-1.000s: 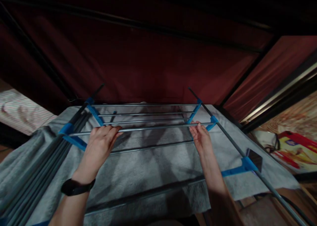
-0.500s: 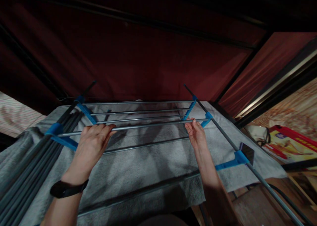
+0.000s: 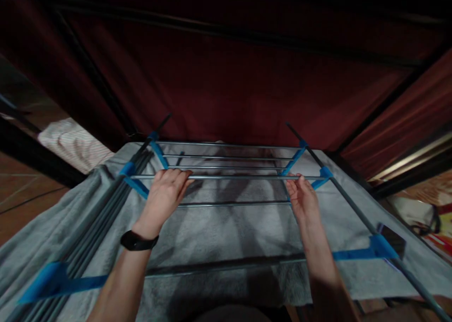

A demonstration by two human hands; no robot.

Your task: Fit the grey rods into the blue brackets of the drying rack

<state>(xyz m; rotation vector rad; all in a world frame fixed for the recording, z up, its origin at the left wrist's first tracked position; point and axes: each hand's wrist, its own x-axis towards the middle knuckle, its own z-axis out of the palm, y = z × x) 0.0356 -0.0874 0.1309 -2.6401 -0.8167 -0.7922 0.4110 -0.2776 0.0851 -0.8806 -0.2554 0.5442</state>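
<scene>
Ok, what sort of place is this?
Probably a home interior, room unclear: a grey metal-tube rack with blue plastic joints, a fluffy grey cloth beneath it, and a white cloth with reddish stripes suggest it.

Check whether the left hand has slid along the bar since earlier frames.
No: left hand keeps about the same spot on the bar, judged against its left blue clip; the view shifted.

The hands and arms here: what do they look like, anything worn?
Both the left hand and right hand are gloveless human hands. A black band, like a watch or fitness tracker, circles the left wrist; the right wrist is bare. I see no clear sleeves.
</scene>
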